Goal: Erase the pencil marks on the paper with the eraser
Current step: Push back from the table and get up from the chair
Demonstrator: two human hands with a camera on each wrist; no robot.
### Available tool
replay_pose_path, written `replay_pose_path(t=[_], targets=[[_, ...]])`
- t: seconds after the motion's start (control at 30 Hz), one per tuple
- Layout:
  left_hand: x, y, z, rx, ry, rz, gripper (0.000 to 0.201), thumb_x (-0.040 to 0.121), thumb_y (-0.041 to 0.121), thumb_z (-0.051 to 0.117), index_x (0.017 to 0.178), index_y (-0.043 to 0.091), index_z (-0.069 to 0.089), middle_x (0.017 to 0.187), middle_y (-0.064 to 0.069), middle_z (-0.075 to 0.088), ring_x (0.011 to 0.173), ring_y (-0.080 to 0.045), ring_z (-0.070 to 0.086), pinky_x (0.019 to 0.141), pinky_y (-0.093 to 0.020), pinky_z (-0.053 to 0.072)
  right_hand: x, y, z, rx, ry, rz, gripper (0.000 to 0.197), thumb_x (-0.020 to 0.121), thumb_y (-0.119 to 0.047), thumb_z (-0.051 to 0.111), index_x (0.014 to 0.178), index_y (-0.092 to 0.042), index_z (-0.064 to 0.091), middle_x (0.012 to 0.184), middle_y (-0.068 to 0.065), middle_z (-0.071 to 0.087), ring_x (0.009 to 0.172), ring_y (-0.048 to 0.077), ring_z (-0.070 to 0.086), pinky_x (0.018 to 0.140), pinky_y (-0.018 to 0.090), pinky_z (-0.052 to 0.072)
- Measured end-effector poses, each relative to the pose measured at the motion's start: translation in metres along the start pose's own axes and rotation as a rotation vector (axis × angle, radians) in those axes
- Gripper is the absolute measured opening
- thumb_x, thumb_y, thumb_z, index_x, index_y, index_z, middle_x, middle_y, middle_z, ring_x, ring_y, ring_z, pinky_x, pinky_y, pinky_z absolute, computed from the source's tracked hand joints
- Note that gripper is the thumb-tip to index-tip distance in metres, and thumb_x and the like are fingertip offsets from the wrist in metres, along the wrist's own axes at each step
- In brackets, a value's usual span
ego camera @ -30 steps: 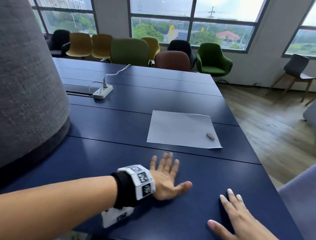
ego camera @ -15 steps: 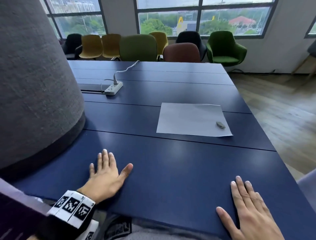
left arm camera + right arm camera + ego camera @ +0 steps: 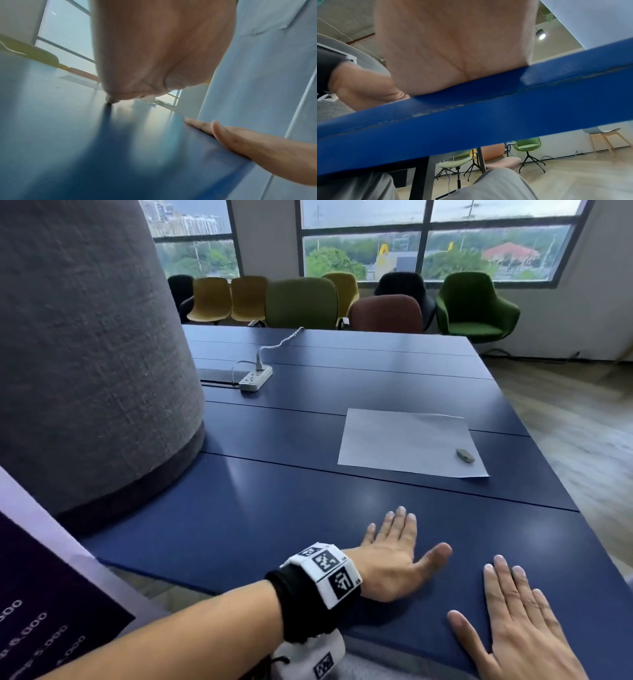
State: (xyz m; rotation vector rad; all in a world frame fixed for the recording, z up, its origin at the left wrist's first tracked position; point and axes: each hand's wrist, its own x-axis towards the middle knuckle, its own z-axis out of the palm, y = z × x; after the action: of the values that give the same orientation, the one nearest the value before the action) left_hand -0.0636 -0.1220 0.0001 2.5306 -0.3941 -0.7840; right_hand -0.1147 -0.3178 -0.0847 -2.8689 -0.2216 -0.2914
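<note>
One sheet of paper (image 3: 407,441) is lying flat toward the right edge of the blue table (image 3: 274,508), and one small grey eraser (image 3: 465,455) is sitting on the sheet's near right corner. Pencil marks are too faint to make out from the head view. Two hands are resting palm-down by the near edge — the left hand (image 3: 394,563) and the right hand (image 3: 520,618), just beside each other, fingers straight, holding nothing. The right hand is being cut off by the frame. A bare strip of table is lying between fingertips and paper. One power strip (image 3: 255,378) is sitting farther back, beside a grey fabric column (image 3: 85,354) — it is hiding the table's left side.
</note>
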Motion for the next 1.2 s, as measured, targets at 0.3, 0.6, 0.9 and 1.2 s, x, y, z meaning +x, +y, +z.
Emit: replay_pose_path(t=[0.3, 0.6, 0.9, 1.2], targets=[[-0.027, -0.143, -0.066, 0.243, 0.222, -0.581, 0.096, 0.091, 0.072, 0.010, 0.150, 0.004, -0.022, 0.156, -0.015, -0.031, 0.146, -0.026, -0.027, 0.119, -0.045, -0.012, -0.001, -0.003, 0.003, -0.019, 0.050, 0.010, 0.098, 0.091, -0.073, 0.012, 0.135, 0.006, 0.050, 0.147, 0.016, 0.044, 0.149, 0.004, -0.009, 0.120, 0.027, 0.000], [0.049, 0.010, 0.003, 0.356, -0.005, -0.117, 0.115, 0.070, 0.090, -0.003, 0.150, 0.011, -0.023, 0.152, -0.011, -0.038, 0.139, -0.024, -0.039, 0.113, -0.050, -0.024, -0.005, 0.000, -0.001, -0.049, 0.016, 0.030, 0.096, 0.092, -0.072, 0.011, 0.138, 0.004, 0.047, 0.149, 0.015, 0.042, 0.149, 0.005, -0.009, 0.117, 0.032, 0.007], [0.049, 0.030, -0.012, 0.130, 0.049, -0.012, 0.088, 0.095, 0.069, 0.009, 0.152, 0.008, -0.020, 0.158, -0.006, -0.029, 0.146, -0.018, -0.025, 0.118, -0.039, -0.014, -0.006, -0.001, -0.007, -0.047, -0.015, 0.042, 0.094, 0.092, -0.072, 0.013, 0.138, 0.003, 0.047, 0.149, 0.015, 0.042, 0.149, 0.016, 0.006, 0.117, 0.032, 0.009], [-0.014, -0.081, -0.028, 0.232, 0.156, -0.592, 0.099, 0.086, 0.074, 0.006, 0.149, 0.004, -0.025, 0.154, -0.016, -0.035, 0.143, -0.028, -0.031, 0.117, -0.048, -0.015, -0.011, -0.004, -0.012, -0.082, -0.071, 0.072, 0.095, 0.092, -0.073, 0.015, 0.137, 0.005, 0.047, 0.149, 0.017, 0.040, 0.140, 0.023, 0.026, 0.113, 0.037, 0.015]])
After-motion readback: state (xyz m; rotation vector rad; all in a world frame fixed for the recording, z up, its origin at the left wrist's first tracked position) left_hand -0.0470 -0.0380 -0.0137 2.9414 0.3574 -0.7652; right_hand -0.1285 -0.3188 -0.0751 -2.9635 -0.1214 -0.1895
